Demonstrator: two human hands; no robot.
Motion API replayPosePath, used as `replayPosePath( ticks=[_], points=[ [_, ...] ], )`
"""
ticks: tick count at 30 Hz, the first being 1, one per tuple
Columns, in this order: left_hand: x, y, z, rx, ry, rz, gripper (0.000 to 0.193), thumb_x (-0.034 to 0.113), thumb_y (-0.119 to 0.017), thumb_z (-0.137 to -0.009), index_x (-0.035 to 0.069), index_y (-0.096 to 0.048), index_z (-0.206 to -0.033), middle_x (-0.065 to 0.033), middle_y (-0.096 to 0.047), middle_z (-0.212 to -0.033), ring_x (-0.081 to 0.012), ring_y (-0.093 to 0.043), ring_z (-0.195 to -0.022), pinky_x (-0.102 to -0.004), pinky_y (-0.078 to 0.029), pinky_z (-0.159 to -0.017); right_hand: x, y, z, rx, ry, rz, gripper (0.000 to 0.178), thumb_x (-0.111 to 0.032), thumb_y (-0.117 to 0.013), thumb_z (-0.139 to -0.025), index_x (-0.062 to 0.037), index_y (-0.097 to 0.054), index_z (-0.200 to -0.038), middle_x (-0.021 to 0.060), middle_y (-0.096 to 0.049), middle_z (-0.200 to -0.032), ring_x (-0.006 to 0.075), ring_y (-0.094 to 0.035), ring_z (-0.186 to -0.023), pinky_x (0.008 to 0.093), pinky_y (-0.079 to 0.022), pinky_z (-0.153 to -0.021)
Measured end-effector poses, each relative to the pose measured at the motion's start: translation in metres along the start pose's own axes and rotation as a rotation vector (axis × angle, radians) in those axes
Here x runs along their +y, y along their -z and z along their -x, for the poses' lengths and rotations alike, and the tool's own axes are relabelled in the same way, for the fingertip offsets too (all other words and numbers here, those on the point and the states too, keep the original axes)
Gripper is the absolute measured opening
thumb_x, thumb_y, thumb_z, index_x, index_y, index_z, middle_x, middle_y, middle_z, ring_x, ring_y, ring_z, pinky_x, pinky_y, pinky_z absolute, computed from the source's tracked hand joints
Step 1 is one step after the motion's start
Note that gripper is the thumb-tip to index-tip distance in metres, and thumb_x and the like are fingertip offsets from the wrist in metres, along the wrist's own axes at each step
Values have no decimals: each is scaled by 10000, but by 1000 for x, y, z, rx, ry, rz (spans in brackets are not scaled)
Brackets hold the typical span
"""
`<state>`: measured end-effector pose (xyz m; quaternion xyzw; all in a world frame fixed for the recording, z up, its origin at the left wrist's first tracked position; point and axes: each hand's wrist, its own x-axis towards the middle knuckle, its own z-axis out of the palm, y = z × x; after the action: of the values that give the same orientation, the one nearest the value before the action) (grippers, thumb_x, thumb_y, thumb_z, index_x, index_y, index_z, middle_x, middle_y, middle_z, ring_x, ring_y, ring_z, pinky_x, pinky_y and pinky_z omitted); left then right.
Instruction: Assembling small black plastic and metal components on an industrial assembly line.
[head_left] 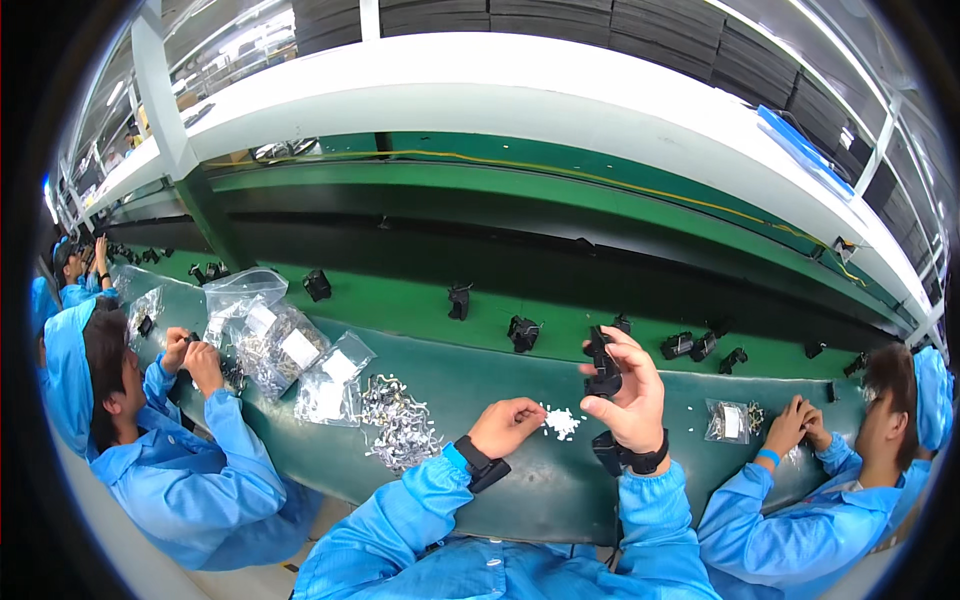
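My right hand (634, 398) is raised over the green bench and grips a small black plastic part (603, 366) upright between thumb and fingers. Lower and to its left, my left hand (506, 428) has its thumb and fingertips pinched together at the edge of a little heap of white pieces (563, 424). What those fingertips hold, if anything, is too small to make out. A loose pile of short white-and-metallic pieces (398, 420) lies left of my left hand.
Clear plastic bags of small parts (275, 345) lie on the bench (500, 370) at left. Black assemblies (523, 334) stand along the green strip behind. Co-workers in blue sit left (190, 480) and right (800, 530). A white shelf (560, 95) spans above.
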<state>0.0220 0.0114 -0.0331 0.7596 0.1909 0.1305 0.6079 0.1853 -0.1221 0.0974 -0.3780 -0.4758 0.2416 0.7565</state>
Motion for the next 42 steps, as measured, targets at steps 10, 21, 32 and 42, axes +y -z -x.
replayPosePath(
  ticks=[10, 21, 32, 42],
  points=[
    [0, 0, 1, -1, 31, 9, 228, 197, -685, -1003, 5, -733, -1115, -60, -766, -948, -128, -698, -854, -296, -559, -782, 6, 129, 84, 238, -284, 1342, 606, -149, -872, -777, -36, -616, -1314, 243, -532, -1457, 414, -566, -1312, 429, -473, -1089],
    [-6, -1, -5, -10, 10, 6, 238, 205, -678, -1021, -1, -731, -1128, -27, -731, -897, -87, -647, -778, -264, -555, -707, 45, 270, 2, 290, -417, 1614, 580, -245, -829, -805, -26, -646, -1309, 256, -644, -1300, 421, -607, -1223, 475, -490, -1054],
    [0, -2, 0, 11, 27, 6, 232, 206, -694, -1012, -2, -726, -1109, -28, -740, -896, -88, -656, -797, -267, -545, -721, -28, 179, 7, 138, -670, 1595, 559, -429, -839, -730, -81, -774, -1162, 247, -748, -1055, 397, -723, -1005, 473, -585, -882],
    [0, 0, 2, 57, -9, 43, 228, 211, -686, -1008, 8, -727, -1104, -74, -770, -946, -136, -716, -866, -305, -569, -794, 0, 132, 72, -44, -590, 1455, 500, -290, -824, -729, -81, -660, -1153, 193, -692, -1068, 408, -673, -998, 483, -553, -859]
  ],
)
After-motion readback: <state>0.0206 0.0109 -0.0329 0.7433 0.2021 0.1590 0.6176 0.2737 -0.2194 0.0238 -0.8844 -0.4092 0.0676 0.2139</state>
